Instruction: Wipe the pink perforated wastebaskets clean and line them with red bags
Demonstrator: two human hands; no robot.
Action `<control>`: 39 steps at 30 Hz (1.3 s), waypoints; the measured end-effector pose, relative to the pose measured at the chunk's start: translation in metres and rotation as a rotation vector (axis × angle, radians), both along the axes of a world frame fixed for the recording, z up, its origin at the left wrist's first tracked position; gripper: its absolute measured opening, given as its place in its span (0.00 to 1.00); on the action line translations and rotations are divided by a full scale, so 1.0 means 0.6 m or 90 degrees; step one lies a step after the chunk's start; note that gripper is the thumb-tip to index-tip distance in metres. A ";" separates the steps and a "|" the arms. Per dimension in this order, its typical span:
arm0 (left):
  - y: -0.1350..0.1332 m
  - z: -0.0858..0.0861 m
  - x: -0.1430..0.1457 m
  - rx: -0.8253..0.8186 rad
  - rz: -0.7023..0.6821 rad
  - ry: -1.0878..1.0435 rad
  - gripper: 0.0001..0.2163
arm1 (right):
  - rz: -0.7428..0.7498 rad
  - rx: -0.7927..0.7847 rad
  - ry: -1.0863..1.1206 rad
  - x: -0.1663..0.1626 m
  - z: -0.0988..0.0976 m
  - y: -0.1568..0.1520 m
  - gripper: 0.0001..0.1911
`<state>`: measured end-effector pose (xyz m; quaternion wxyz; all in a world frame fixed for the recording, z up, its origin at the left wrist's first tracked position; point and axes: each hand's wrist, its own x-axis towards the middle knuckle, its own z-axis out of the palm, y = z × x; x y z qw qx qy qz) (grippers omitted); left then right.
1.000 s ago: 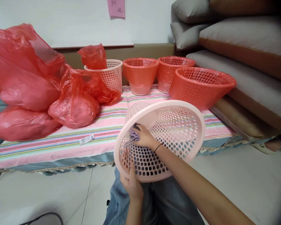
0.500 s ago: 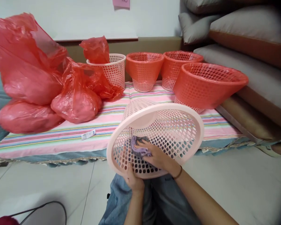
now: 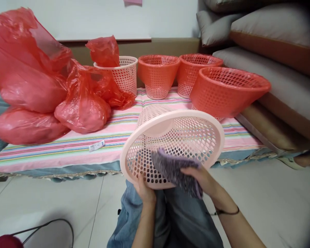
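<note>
Pink striped cloth (image 3: 41, 160) spreads across the width of the view, with grey and brown cushions (image 3: 276, 31) piled at the right and bulging red plastic bags (image 3: 28, 86) at the left. Denim-clad legs (image 3: 142, 213) show at the bottom. Just above the knees a pale pink mesh basket (image 3: 181, 113) lies tipped on its side, mouth toward the person, its base end toward the cloth; whether it touches the legs I cannot tell. Behind it stand three baskets covered in red plastic (image 3: 158, 77) and one pale basket (image 3: 127, 81). The left hand (image 3: 145, 191) pinches the near rim of the tipped basket, thumb inside the mouth. The right hand (image 3: 203, 177), at the lower right of that rim, is closed around a grey rag with purple edging (image 3: 173, 168), whose far end reaches into the mouth. A small white label (image 3: 96, 146) lies on the striped cloth.
</note>
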<state>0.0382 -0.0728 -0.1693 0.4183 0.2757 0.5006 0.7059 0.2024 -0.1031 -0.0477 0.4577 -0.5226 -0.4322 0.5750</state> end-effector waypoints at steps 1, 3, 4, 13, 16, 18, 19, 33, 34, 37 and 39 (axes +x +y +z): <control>0.001 0.006 0.001 0.008 -0.013 -0.030 0.27 | -0.052 0.036 -0.028 0.005 0.007 0.024 0.17; 0.002 0.015 0.001 0.025 -0.043 -0.080 0.28 | -0.111 0.139 -0.119 0.007 0.017 0.081 0.15; 0.003 0.018 0.000 0.031 -0.055 -0.094 0.29 | -0.120 0.181 -0.173 0.004 0.018 0.113 0.15; 0.008 0.017 -0.020 0.014 -0.231 0.003 0.38 | 0.000 0.124 -0.430 -0.084 -0.100 0.297 0.22; -0.006 0.012 -0.021 0.004 -0.277 0.165 0.35 | 0.018 0.122 -0.448 -0.091 -0.133 0.293 0.26; -0.015 0.015 -0.031 -0.022 -0.331 0.240 0.36 | 0.033 0.124 -0.473 -0.087 -0.142 0.285 0.30; -0.017 0.020 -0.041 -0.040 -0.364 0.258 0.37 | 0.040 0.124 -0.482 -0.084 -0.144 0.281 0.32; 0.042 0.219 -0.136 0.241 -0.101 0.468 0.24 | 0.171 0.203 -0.758 -0.103 -0.152 0.258 0.31; 0.047 0.226 -0.130 0.266 -0.098 0.480 0.20 | 0.177 0.208 -0.755 -0.101 -0.148 0.253 0.30; 0.055 0.229 -0.118 0.269 -0.088 0.504 0.14 | 0.206 0.249 -0.717 -0.090 -0.133 0.214 0.27; 0.053 0.225 -0.118 0.251 -0.081 0.501 0.14 | 0.228 0.262 -0.666 -0.078 -0.121 0.167 0.28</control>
